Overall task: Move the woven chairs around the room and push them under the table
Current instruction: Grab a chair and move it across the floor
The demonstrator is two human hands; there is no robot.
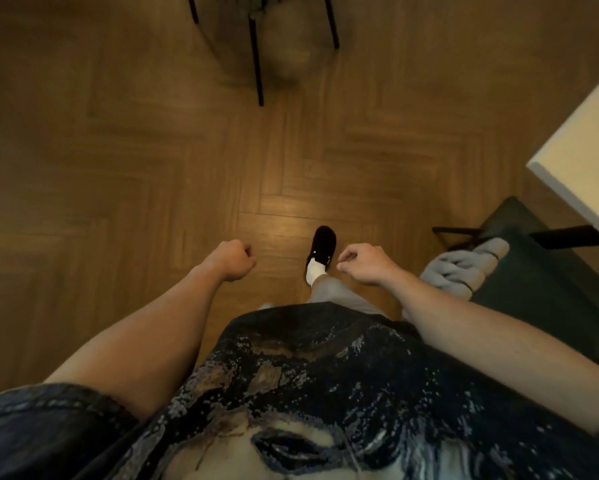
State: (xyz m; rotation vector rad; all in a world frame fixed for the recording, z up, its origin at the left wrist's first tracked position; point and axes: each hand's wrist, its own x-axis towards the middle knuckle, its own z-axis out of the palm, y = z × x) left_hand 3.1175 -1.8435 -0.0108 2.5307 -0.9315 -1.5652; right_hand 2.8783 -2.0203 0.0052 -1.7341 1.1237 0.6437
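Both hands hold nothing: the left hand [234, 259] is curled into a fist, and the right hand [365, 263] hangs with fingers loosely bent (no contact with any object). One woven chair [256, 15] stands well ahead at the top edge on the herringbone wood floor [118, 150], showing three thin black metal legs and a blurred seat underside. A second, dark green chair [540, 271], carrying a folded grey cloth [464, 268], sits partly under the pale flat-edged table [582, 143] at right.
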